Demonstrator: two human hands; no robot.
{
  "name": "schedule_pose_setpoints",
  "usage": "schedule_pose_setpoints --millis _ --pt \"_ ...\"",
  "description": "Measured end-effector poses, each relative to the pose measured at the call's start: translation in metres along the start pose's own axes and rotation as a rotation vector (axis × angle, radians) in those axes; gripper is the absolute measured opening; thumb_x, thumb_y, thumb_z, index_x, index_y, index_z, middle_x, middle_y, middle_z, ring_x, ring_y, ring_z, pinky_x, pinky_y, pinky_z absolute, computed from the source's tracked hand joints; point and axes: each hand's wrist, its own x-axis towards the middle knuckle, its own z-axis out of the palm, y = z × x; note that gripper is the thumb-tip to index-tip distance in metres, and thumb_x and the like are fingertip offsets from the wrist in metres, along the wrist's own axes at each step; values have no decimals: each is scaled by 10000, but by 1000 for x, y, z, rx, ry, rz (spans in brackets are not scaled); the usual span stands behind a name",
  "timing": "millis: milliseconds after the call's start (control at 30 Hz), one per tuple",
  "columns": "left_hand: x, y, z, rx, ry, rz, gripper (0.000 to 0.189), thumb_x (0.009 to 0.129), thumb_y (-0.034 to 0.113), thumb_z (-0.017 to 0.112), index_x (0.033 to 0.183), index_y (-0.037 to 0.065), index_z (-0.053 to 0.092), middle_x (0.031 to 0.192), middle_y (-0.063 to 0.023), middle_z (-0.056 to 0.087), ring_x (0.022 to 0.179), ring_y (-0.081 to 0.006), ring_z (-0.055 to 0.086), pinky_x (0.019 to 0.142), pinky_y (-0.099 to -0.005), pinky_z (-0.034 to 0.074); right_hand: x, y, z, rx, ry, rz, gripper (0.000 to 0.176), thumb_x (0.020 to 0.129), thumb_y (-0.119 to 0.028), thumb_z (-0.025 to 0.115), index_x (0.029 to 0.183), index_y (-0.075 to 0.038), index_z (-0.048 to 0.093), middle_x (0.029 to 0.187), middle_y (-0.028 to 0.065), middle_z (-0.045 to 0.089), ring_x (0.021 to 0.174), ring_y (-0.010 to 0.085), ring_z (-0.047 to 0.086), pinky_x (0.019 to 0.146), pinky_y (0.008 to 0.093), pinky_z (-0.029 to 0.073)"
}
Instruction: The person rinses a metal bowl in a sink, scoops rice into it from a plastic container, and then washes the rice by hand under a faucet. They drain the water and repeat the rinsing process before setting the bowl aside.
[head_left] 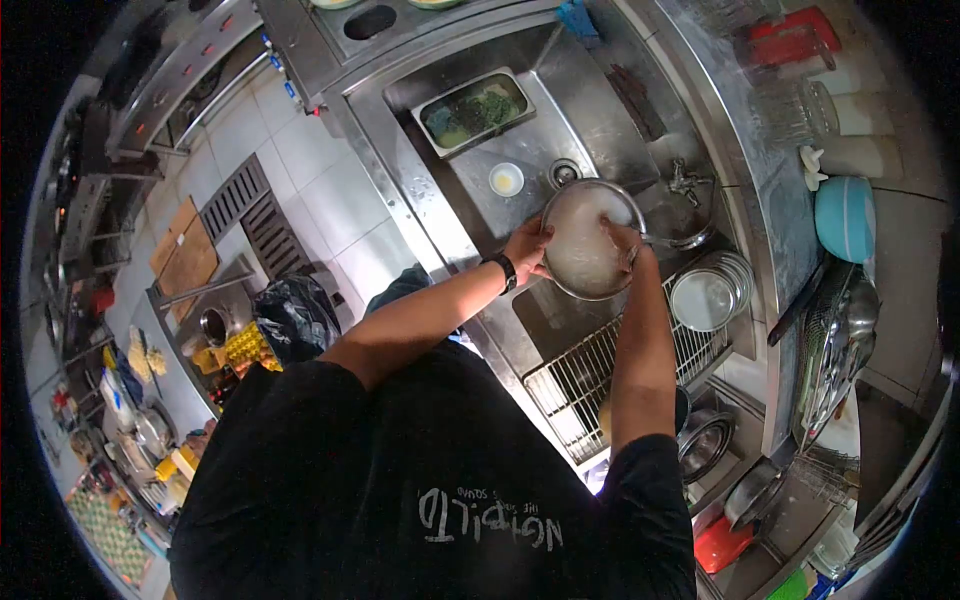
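Observation:
A round metal bowl (580, 262) of cloudy whitish liquid is over the near side of the steel sink. My left hand (528, 250), with a dark watch at the wrist, grips the bowl's left rim, its thumb on the inner side. Over the right rim reaches my right hand (622, 243), dipped into the bowl with its fingers partly hidden by the liquid. What those fingers hold, if anything, I cannot tell. Beyond the bowl, a small white dish (506, 180) lies near the sink drain (564, 173). At the back, a rectangular metal pan (474, 148) holds liquid and green leafy bits.
A faucet (684, 182) curves out beside the bowl. To the right, stacked plates (703, 300) rest on a wire rack (572, 392). Glasses (800, 112) and a light-blue bowl (845, 220) occupy the right-hand shelf. A black bag (297, 318) sits at left.

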Motion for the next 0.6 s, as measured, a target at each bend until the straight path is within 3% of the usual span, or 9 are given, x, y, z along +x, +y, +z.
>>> schedule_pose_setpoints --millis 67,133,233,300,333,467,600 --pt "2 -2 -2 31 -33 10 483 944 288 468 1395 231 304 1298 -56 474 1134 -280 506 786 -550 521 -28 -3 12 391 -89 92 740 839 -617 460 1320 -56 432 1329 169 458 1204 307 446 989 452 340" --pt "2 -2 -1 33 -18 1 486 944 286 469 1396 231 300 1298 -56 472 1138 -279 504 783 -543 524 -69 -26 26 625 -93 -35 746 854 -626 409 1354 -72 387 1341 130 451 1219 298 422 1008 430 324" --pt "8 -7 -2 42 2 -14 485 945 277 467 1396 232 295 1296 -55 473 1136 -275 507 774 -533 532 4 16 38 925 -240 -113 690 882 -588 377 1345 -76 394 1320 118 466 1208 288 426 1004 422 337" --pt "9 -5 -4 52 6 -19 481 947 269 463 1395 231 294 1292 -55 475 1130 -273 512 768 -529 536 33 34 50 1003 -220 -133 654 900 -563 356 1338 -78 399 1306 111 476 1201 281 428 1001 417 345" --pt "5 -2 -2 58 -3 -35 470 949 263 458 1391 228 303 1289 -53 478 1121 -271 520 764 -525 539 18 22 56 995 63 16 622 903 -538 390 1317 -75 423 1264 125 503 1158 301 465 975 431 380" --pt "4 -3 -1 10 -19 -27 455 945 236 466 1378 216 329 1280 -50 485 1090 -267 543 755 -514 548 57 44 75 1275 -36 -171 630 909 -544 345 1319 -71 418 1289 94 483 1174 283 452 963 421 395" --pt "11 -2 -5 17 -18 -44 464 937 185 473 1379 205 332 1287 -49 477 1111 -267 529 744 -507 555 33 40 61 -188 330 -717 508 871 -331 475 1308 -77 425 1329 88 449 1217 269 421 1025 381 338"
